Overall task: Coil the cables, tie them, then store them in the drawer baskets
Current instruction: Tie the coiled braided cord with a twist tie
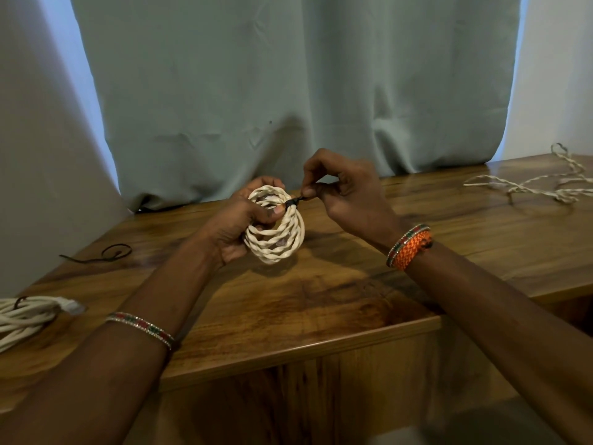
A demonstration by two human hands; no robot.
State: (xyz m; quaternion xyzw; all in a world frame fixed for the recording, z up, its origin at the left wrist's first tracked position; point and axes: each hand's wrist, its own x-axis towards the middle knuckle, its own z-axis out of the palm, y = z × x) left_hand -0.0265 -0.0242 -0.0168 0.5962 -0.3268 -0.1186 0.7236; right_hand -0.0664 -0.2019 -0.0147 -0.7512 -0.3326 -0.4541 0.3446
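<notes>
The left hand grips the white coil above the table, while the right hand pinches the black tie wrapped round it.

Coiled white cable in left hand — black tie pinched by right hand.

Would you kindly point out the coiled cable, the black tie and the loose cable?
coiled cable (282, 244), head view, lower loops.
black tie (292, 203), head view, wrap around the coil.
loose cable (529, 184), head view, middle strands.
</notes>
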